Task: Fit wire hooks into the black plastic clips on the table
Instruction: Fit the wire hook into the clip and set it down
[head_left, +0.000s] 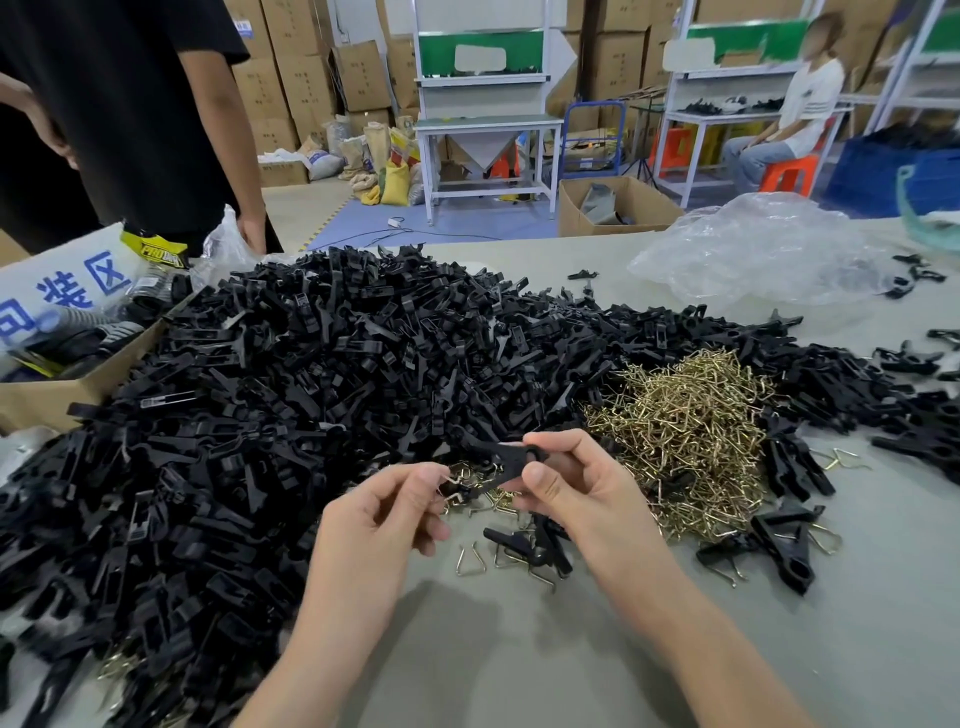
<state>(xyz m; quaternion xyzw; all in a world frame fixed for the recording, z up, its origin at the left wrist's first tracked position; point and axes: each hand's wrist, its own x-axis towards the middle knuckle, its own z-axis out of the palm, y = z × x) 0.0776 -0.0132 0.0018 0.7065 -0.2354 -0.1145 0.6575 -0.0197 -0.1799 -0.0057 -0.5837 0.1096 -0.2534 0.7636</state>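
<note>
cardboard box (47, 397): left | clear plastic bag (753, 249): far right | person in black (130, 104): standing, far left

Heap of clips (311, 389) along the table's left edge and middle: black moulded plastic, smooth, with a dull satin sheen; the single clip (501, 457) held up is shown in the same plastic. Pile of wire hooks (685, 441) toward the right edge: thin bent metal wire, brass-coloured and bright, as is the single wire hook (450, 483). Table (519, 649): matt grey-green, smooth. Bag (753, 249) at the far right corner: clear plastic film, glossy, crumpled. Box (47, 400) at the left edge: brown cardboard, matt.
</note>
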